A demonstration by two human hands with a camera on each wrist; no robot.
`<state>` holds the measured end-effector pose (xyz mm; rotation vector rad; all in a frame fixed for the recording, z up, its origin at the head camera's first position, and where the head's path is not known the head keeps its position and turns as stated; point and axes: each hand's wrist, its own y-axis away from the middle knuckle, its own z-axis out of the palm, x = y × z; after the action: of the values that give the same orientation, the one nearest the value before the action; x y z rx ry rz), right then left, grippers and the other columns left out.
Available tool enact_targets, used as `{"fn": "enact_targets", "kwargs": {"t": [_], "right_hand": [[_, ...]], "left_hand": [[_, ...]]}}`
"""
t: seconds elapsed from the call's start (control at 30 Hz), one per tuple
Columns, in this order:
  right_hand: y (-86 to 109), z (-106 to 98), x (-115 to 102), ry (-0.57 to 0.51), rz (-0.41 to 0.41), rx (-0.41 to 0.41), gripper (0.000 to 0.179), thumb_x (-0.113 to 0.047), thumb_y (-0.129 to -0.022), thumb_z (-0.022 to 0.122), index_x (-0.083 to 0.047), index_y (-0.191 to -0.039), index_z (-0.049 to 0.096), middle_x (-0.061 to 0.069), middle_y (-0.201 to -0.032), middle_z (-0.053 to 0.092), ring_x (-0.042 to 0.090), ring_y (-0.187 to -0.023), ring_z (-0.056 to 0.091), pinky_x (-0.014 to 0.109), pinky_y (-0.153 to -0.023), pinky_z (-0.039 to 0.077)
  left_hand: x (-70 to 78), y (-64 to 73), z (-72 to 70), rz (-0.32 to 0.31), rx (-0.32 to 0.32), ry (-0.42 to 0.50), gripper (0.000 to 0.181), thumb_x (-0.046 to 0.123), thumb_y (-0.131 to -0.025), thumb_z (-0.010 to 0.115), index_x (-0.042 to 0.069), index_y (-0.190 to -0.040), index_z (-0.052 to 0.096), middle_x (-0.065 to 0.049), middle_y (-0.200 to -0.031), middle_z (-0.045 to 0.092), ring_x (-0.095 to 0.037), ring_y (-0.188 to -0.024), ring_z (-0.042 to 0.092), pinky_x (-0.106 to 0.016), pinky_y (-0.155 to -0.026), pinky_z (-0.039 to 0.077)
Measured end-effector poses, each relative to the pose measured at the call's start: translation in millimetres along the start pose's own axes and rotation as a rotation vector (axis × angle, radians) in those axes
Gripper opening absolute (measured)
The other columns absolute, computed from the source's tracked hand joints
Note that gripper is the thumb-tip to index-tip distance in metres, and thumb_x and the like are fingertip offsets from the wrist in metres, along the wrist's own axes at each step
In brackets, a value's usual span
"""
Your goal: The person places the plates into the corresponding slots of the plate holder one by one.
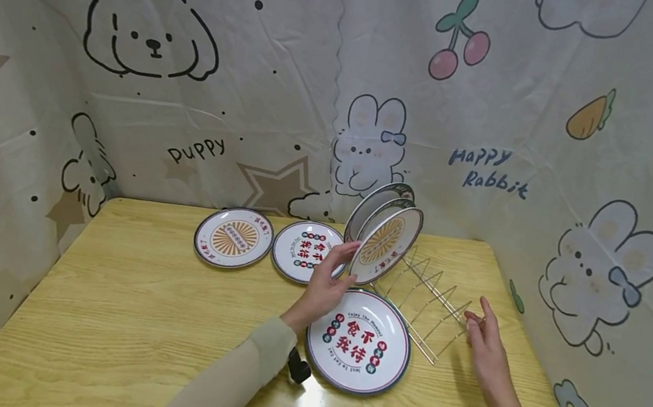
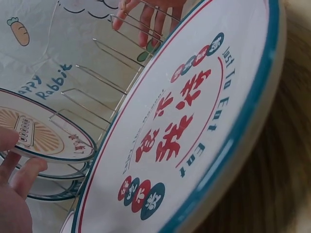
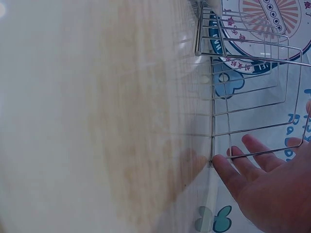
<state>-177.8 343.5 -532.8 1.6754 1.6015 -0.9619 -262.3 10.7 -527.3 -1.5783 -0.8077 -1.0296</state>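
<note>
My left hand (image 1: 327,281) pinches the lower left rim of a white plate with an orange sunburst (image 1: 386,246), which stands tilted at the left end of a wire dish rack (image 1: 429,296). Directly behind that plate, other plates (image 1: 363,209) lean in the rack with their rims showing. At the rack's right end my right hand (image 1: 488,351) touches the end wire, its fingers (image 3: 233,174) extended rather than curled. A larger plate with red characters and a blue-green rim (image 2: 170,126) lies flat on the table in front of the rack, below the left hand.
To the left lie a sunburst plate (image 1: 234,239) and a red-lettered plate (image 1: 306,251), both flat near the table's back edge. The wooden table (image 1: 124,328) meets a printed cloth (image 1: 281,84) hanging at the back and sides.
</note>
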Motion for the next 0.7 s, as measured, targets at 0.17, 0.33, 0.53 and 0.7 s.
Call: {"fn": "enact_targets", "kwargs": {"t": [0.17, 0.33, 0.53, 0.7], "right_hand": [[-0.1, 1, -1, -0.027, 0.000, -0.012, 0.065, -0.032, -0.115, 0.030, -0.013, -0.167, -0.003, 0.032, -0.157, 0.039, 0.038, -0.135, 0.044, 0.005, -0.088, 0.036], [-2.0, -1, 1, -0.018, 0.018, -0.014, 0.065, -0.034, -0.115, 0.028, -0.015, -0.167, -0.005, 0.031, -0.159, 0.038, 0.038, -0.137, 0.043, 0.010, -0.092, 0.036], [-1.9, 0, 1, -0.005, 0.026, -0.003, 0.064, -0.031, -0.114, 0.030, -0.014, -0.167, -0.002, 0.031, -0.158, 0.039, 0.027, -0.127, 0.046, 0.007, -0.088, 0.036], [-0.8, 0, -1, 0.005, 0.016, 0.008, 0.064, -0.031, -0.114, 0.030, -0.011, -0.167, 0.000, 0.032, -0.156, 0.041, 0.018, -0.118, 0.048, 0.007, -0.085, 0.037]], "left_hand": [[-1.1, -1.1, -1.5, 0.005, 0.018, -0.024, 0.075, -0.013, -0.093, 0.060, 0.028, -0.154, 0.045, 0.001, -0.156, 0.052, -0.025, -0.142, 0.051, -0.044, -0.108, 0.055], [-1.4, -4.9, -0.4, 0.002, 0.015, -0.030, 0.073, -0.011, -0.095, 0.060, 0.027, -0.155, 0.043, 0.000, -0.155, 0.053, -0.024, -0.142, 0.051, -0.053, -0.121, 0.041], [-6.3, -7.7, 4.2, 0.017, 0.054, -0.063, 0.071, -0.010, -0.094, 0.061, 0.026, -0.153, 0.045, -0.004, -0.151, 0.057, -0.026, -0.136, 0.055, -0.053, -0.120, 0.042], [-7.5, -9.3, 10.1, 0.012, 0.097, -0.098, 0.069, -0.008, -0.094, 0.063, 0.026, -0.152, 0.047, -0.003, -0.147, 0.060, -0.023, -0.131, 0.058, -0.048, -0.119, 0.044]]}}
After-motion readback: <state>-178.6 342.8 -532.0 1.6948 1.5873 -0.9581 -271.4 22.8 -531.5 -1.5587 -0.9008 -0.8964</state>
